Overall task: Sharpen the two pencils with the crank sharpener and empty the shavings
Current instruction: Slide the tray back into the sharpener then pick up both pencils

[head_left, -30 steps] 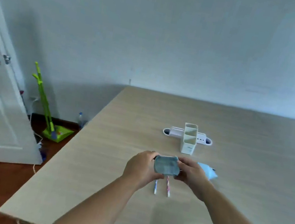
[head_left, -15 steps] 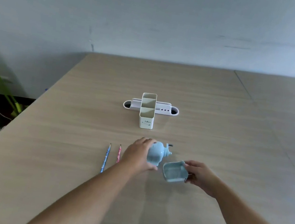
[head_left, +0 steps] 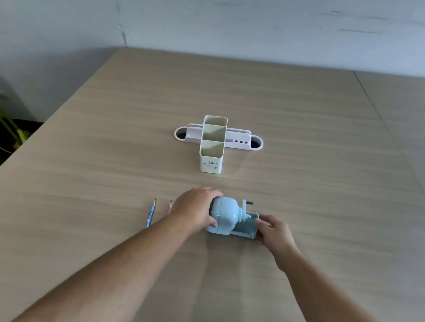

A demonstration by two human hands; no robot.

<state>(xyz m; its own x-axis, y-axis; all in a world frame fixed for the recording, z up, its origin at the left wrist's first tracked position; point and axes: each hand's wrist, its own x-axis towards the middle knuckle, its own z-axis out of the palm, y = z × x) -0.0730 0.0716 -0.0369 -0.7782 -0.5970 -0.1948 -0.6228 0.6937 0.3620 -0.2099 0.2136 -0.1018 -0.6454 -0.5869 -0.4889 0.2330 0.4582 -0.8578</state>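
Note:
A light blue crank sharpener stands on the wooden table, its dark crank handle at the back. My left hand grips its left side. My right hand holds the blue shavings drawer, which sits partly inside the sharpener's right side. Two pencils lie side by side just left of my left hand: a blue one and a pink one, the pink one partly hidden by my hand.
A cream pen holder with compartments stands behind the sharpener, in front of a white oval tray. The table's left edge runs diagonally; beyond it are a green mop and a cable on the floor.
The view swung from the table's left edge back over the table. My right hand carried the drawer from in front of me to the sharpener's right side; my left hand took hold of the sharpener.

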